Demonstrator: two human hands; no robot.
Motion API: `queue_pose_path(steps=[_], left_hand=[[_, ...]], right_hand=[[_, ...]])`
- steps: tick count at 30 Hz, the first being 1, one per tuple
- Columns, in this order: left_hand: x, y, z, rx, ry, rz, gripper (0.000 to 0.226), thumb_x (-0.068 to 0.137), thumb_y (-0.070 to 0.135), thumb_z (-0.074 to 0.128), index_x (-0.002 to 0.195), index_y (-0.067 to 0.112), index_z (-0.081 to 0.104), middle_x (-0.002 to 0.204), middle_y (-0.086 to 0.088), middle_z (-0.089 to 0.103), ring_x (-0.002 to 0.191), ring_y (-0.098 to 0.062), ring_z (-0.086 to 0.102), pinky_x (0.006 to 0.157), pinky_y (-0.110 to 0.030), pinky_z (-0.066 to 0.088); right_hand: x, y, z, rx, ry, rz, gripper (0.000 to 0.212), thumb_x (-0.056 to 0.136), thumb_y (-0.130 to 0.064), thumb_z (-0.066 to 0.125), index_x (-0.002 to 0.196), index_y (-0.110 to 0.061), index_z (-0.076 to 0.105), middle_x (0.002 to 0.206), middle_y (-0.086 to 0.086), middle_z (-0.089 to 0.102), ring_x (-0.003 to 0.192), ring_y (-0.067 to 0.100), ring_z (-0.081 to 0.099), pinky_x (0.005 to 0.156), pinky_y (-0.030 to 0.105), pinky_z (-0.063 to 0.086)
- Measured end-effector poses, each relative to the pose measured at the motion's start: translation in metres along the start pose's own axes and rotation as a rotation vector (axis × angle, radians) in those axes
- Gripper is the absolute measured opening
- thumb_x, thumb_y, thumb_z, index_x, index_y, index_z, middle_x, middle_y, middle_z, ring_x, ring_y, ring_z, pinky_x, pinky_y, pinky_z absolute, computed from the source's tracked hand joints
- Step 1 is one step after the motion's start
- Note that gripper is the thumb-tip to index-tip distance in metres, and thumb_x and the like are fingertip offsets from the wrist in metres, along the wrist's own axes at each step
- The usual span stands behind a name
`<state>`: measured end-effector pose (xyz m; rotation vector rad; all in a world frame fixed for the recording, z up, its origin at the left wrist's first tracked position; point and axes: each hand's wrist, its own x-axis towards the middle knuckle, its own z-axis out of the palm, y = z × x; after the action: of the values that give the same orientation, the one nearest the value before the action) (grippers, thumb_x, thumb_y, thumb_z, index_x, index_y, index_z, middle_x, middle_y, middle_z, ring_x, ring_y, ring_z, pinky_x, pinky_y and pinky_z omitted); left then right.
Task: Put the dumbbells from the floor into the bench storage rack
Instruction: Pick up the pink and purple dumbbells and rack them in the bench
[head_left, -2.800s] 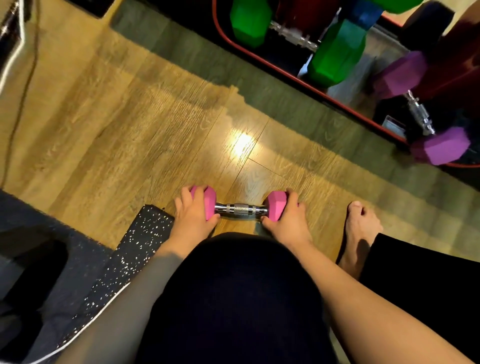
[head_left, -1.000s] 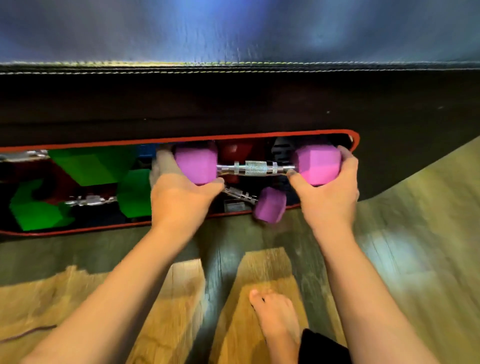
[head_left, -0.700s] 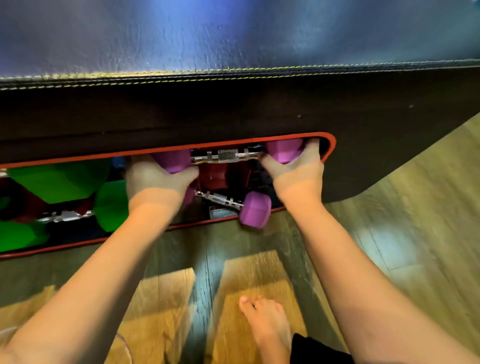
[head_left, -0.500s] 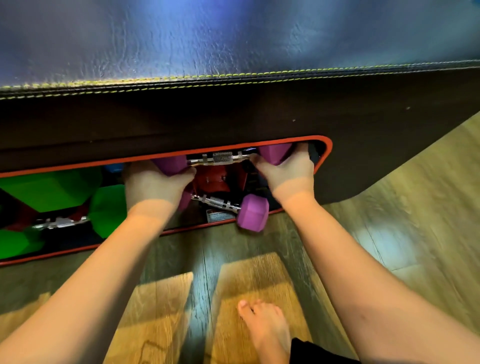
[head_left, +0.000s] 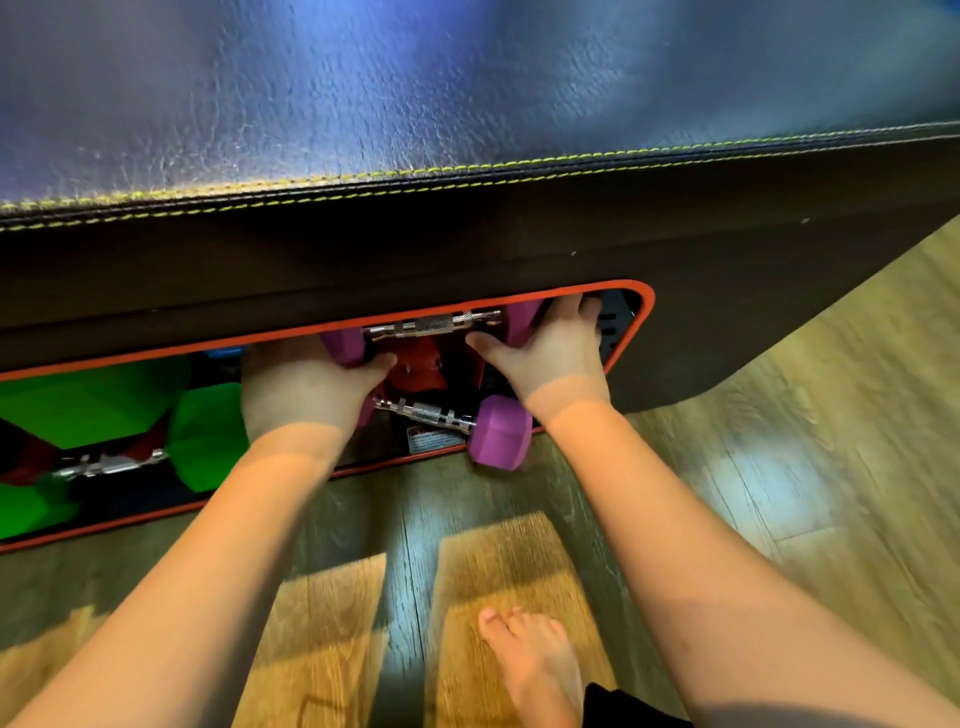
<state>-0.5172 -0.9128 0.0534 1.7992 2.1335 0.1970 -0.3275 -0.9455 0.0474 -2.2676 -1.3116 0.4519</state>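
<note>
Since half a second ago both hands have pushed a little deeper into the bench storage rack (head_left: 641, 332), carrying the held purple dumbbell (head_left: 434, 326) up against the top edge of the red-rimmed opening, near its right end. Left hand (head_left: 301, 387) is curled round the left purple head, thumb under it; right hand (head_left: 553, 353) is wrapped over the right head, fingers reaching behind it. Its knurled steel bar lies level between the two hands. Below it a second purple dumbbell (head_left: 498, 434) rests tilted on the rack's bottom edge, one head poking out over the wooden floor (head_left: 779, 441). Green dumbbells (head_left: 202, 436) fill the left part of the opening, beside the left wrist. Above the opening runs the black padded bench top (head_left: 467, 93) with yellow stitching. A bare foot (head_left: 535, 665) stands on the floor between the forearms
</note>
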Motion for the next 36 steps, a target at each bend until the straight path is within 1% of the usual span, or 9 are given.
queue_pose_path(steps=[5,8,11,13,19,23,27,32,36], left_hand=[[0.003,-0.004,0.002,-0.029,0.086,0.036,0.072,0.074,0.067,0.067,0.105,0.002,0.059,0.105,-0.023,0.063,0.099,-0.038,0.062,0.07,-0.032,0.039],[0.005,-0.005,0.004,-0.028,0.096,0.045,0.075,0.072,0.068,0.068,0.107,0.002,0.059,0.107,-0.022,0.063,0.101,-0.038,0.061,0.074,-0.035,0.045],[0.008,-0.007,0.003,-0.009,0.102,0.072,0.077,0.071,0.069,0.068,0.106,0.001,0.06,0.108,-0.023,0.063,0.102,-0.039,0.061,0.078,-0.037,0.048],[0.007,-0.007,0.002,-0.012,0.107,0.084,0.076,0.071,0.068,0.069,0.107,0.002,0.06,0.108,-0.023,0.063,0.103,-0.039,0.061,0.078,-0.036,0.047],[0.007,-0.008,0.002,-0.023,0.139,0.115,0.074,0.068,0.068,0.071,0.1,0.002,0.062,0.106,-0.022,0.064,0.102,-0.038,0.061,0.077,-0.036,0.046],[0.009,-0.01,0.002,-0.025,0.17,0.13,0.082,0.066,0.071,0.071,0.107,0.0,0.061,0.113,-0.024,0.063,0.108,-0.04,0.058,0.086,-0.039,0.048],[0.008,-0.011,0.001,-0.02,0.135,0.107,0.088,0.067,0.073,0.067,0.116,0.001,0.058,0.12,-0.022,0.06,0.114,-0.038,0.056,0.091,-0.039,0.046],[0.015,-0.018,0.005,-0.184,0.095,0.078,0.081,0.065,0.067,0.074,0.106,-0.002,0.061,0.101,-0.026,0.065,0.093,-0.04,0.064,0.081,-0.045,0.051],[0.017,-0.02,0.006,-0.184,0.109,0.091,0.077,0.067,0.066,0.073,0.106,0.001,0.062,0.099,-0.024,0.066,0.091,-0.04,0.065,0.08,-0.045,0.052]], right_hand=[[-0.001,-0.003,-0.002,-0.056,0.021,-0.023,0.108,0.075,-0.055,0.075,0.149,0.002,0.02,0.147,0.021,0.032,0.137,0.037,0.03,0.108,0.045,0.033],[-0.001,-0.004,-0.002,-0.071,0.02,-0.017,0.108,0.076,-0.057,0.073,0.149,0.002,0.018,0.148,0.02,0.032,0.138,0.036,0.03,0.108,0.046,0.034],[0.0,-0.005,0.0,-0.092,0.013,-0.001,0.107,0.076,-0.061,0.071,0.146,0.004,0.022,0.143,0.021,0.04,0.132,0.037,0.039,0.103,0.047,0.04],[-0.001,-0.005,0.0,-0.076,0.026,-0.002,0.107,0.076,-0.058,0.073,0.147,0.003,0.021,0.143,0.021,0.037,0.131,0.037,0.04,0.102,0.048,0.041],[-0.002,-0.007,0.0,-0.129,0.028,-0.009,0.108,0.08,-0.058,0.069,0.149,0.004,0.015,0.151,0.021,0.029,0.139,0.035,0.027,0.109,0.042,0.033],[-0.001,-0.006,0.005,-0.098,0.052,-0.007,0.109,0.077,-0.055,0.073,0.149,0.005,0.017,0.15,0.022,0.03,0.14,0.035,0.026,0.11,0.042,0.032],[0.0,-0.005,0.009,-0.082,0.08,-0.004,0.111,0.075,-0.055,0.075,0.15,0.002,0.016,0.152,0.022,0.028,0.14,0.035,0.025,0.112,0.04,0.029],[0.001,-0.005,0.008,-0.083,0.074,-0.02,0.11,0.077,-0.052,0.075,0.15,0.004,0.015,0.153,0.024,0.025,0.143,0.037,0.022,0.113,0.043,0.029],[0.001,-0.005,0.007,-0.069,0.057,-0.034,0.11,0.076,-0.051,0.076,0.15,0.004,0.015,0.154,0.023,0.024,0.144,0.037,0.021,0.114,0.043,0.029]])
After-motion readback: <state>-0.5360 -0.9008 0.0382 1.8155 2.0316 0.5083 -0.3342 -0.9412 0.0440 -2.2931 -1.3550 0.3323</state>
